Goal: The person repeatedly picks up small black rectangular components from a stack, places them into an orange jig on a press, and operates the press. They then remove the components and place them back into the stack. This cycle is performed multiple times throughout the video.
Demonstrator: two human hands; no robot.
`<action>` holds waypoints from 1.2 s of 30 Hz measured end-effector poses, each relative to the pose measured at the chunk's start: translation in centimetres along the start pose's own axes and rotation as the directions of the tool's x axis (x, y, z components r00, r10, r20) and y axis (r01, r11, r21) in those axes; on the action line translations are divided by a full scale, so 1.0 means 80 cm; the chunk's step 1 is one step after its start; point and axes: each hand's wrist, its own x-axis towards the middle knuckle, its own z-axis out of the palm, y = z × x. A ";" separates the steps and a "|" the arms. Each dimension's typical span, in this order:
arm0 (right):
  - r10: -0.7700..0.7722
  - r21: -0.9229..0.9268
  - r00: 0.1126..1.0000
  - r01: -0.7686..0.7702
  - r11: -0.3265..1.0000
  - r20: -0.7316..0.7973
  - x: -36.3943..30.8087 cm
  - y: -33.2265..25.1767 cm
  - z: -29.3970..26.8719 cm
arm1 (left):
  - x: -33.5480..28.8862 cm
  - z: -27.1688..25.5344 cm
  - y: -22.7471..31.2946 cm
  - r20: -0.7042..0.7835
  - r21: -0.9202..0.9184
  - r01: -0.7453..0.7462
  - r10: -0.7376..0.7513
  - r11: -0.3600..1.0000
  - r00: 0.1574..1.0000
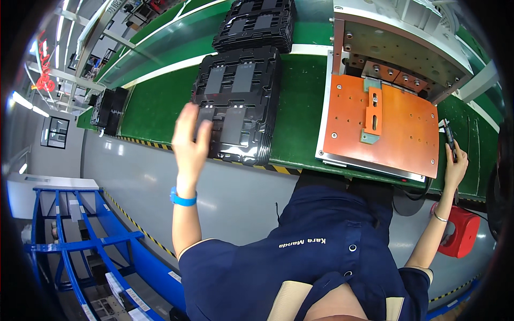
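My left hand [191, 140] is raised at the near-left edge of a stack of black plastic trays [261, 115], its fingers apart and nothing in them. Flat dark rectangular pieces [233, 124] lie in the pockets of the top tray. On the far right, my right hand [456, 167] grips a slim dark flat piece [450, 140] with a pale end, just beside the orange plate. That orange plate [393, 144] belongs to a metal bench machine [396, 45]. A slotted orange bracket [373, 112] with pale green ends is fixed on it.
Behind the first stack stands a second stack of black trays [254, 29]. Everything rests on a green bench [155, 107] with a striped front edge. A red stool [461, 231] is at the lower right. Blue metal racking [136, 262] stands at the lower left, and black items [110, 109] sit farther left.
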 end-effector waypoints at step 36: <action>0.105 0.534 0.973 0.021 0.845 -0.205 -0.055 -0.089 -0.027 | 0.313 0.107 -0.121 0.496 -0.690 0.603 -0.346 0.399 0.796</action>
